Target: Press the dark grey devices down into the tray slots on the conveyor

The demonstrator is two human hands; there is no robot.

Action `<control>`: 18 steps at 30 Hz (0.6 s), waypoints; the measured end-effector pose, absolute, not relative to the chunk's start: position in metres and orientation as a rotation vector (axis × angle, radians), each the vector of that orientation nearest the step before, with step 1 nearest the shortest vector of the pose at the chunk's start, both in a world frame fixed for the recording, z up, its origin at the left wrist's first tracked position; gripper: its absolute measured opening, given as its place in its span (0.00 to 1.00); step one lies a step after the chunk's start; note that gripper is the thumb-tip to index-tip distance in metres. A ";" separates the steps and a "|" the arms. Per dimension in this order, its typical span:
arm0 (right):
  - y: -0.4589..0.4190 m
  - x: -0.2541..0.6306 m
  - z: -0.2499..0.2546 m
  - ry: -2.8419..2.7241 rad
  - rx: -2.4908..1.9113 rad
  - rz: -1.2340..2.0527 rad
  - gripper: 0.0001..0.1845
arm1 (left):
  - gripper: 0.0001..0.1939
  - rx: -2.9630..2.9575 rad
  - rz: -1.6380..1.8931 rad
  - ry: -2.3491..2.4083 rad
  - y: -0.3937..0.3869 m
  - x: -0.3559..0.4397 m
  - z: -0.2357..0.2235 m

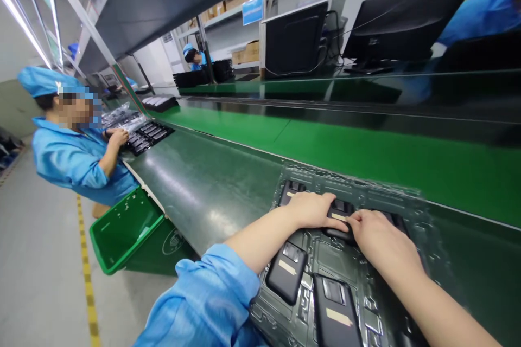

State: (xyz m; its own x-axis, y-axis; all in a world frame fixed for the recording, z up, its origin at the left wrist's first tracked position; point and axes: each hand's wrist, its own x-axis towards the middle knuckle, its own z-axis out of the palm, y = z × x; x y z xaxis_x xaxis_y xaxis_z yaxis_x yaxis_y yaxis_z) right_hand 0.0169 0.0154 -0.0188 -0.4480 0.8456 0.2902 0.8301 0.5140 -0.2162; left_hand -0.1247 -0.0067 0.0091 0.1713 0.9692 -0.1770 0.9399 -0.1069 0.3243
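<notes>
In a clear plastic blister tray (334, 260) sit several black phone-like cases, each with a glossy window at one end and a beige tape strip. My left hand (311, 210) grips one such case (340, 232) in the back row, thumb and finger spread along its side. At that case's beige tape strip (338, 217), my right hand (376, 236) has thumb and index finger pinched together on the strip's right end. Closer to me lie two more cases, a left one (287, 276) and a front one (336, 314). Another case (290, 191) is partly behind my left hand.
The tray rests on a dark green bench (211, 179) beside a bright green belt (244, 124). A green bin (163, 244) stands at the bench's left edge. Further left a co-worker (73, 146) in blue handles a black tray (148, 137). Monitors (391, 27) stand behind the belt.
</notes>
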 end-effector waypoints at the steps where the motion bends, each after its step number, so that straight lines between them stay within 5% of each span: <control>1: 0.015 0.016 -0.017 -2.411 -1.414 0.071 0.16 | 0.33 2.107 0.111 1.792 -0.007 -0.125 0.009; 18: 0.013 0.008 -0.006 -2.588 -1.539 0.231 0.15 | 0.29 2.159 0.181 1.597 -0.008 -0.131 0.001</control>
State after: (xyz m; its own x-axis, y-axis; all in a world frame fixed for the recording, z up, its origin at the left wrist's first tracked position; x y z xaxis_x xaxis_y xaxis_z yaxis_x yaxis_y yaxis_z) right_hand 0.0077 0.0133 -0.0060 -0.4748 0.8797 0.0265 0.8612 0.4705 -0.1923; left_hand -0.1310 -0.0079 0.0011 0.3226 0.9337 -0.1553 0.8752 -0.2317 0.4247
